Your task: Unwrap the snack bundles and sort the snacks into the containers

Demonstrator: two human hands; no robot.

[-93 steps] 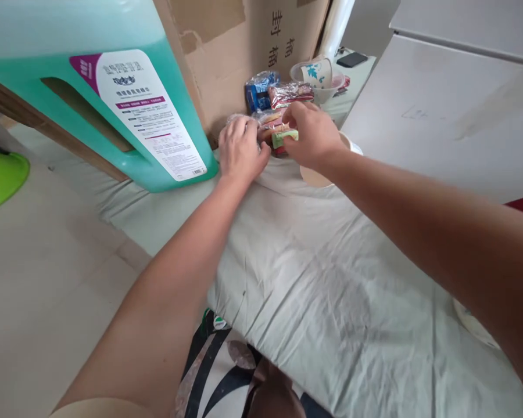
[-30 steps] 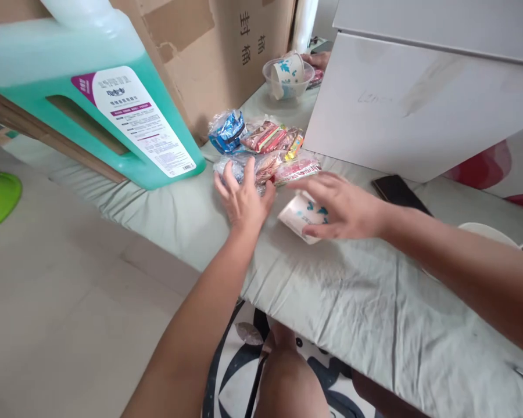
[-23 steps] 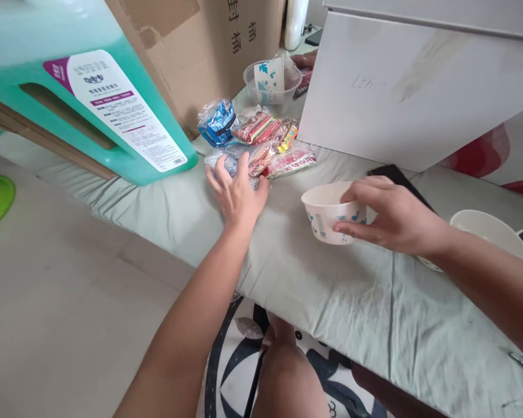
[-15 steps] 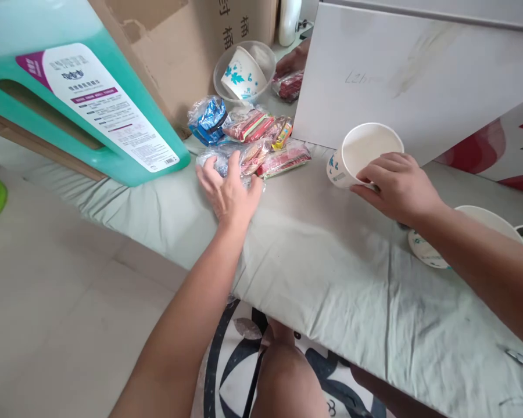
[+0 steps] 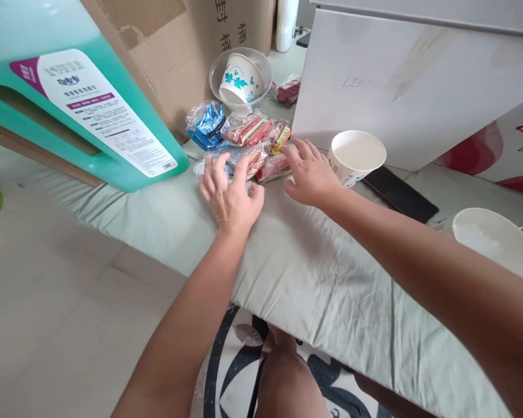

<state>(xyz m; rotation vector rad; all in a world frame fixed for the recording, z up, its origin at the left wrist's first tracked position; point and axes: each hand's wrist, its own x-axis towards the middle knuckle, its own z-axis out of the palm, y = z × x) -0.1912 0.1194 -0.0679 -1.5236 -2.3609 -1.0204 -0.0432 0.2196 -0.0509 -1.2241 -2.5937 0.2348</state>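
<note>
My left hand (image 5: 232,197) rests with spread fingers at the near side of a heap of wrapped snack packets (image 5: 248,129), over a clear plastic wrapper (image 5: 200,168). To its right, my right hand (image 5: 309,174) is open, fingertips at a red snack packet (image 5: 273,167); whether they touch it I cannot tell. A blue packet (image 5: 209,123) lies at the heap's back left. Just beyond my right hand stands an upright white paper cup (image 5: 358,152) with blue leaf print, free of both hands.
Behind the heap, a paper cup (image 5: 243,78) leans in a clear plastic bowl (image 5: 215,69). A big jug of green liquid (image 5: 157,145) stands left, a white box (image 5: 375,75) behind. A black phone-like slab (image 5: 403,194) and another paper cup (image 5: 497,238) are at right.
My right hand has let go of the paper cup, now standing slightly left of before, and moved left to the packets. Another hand behind the white box has gone from view.
</note>
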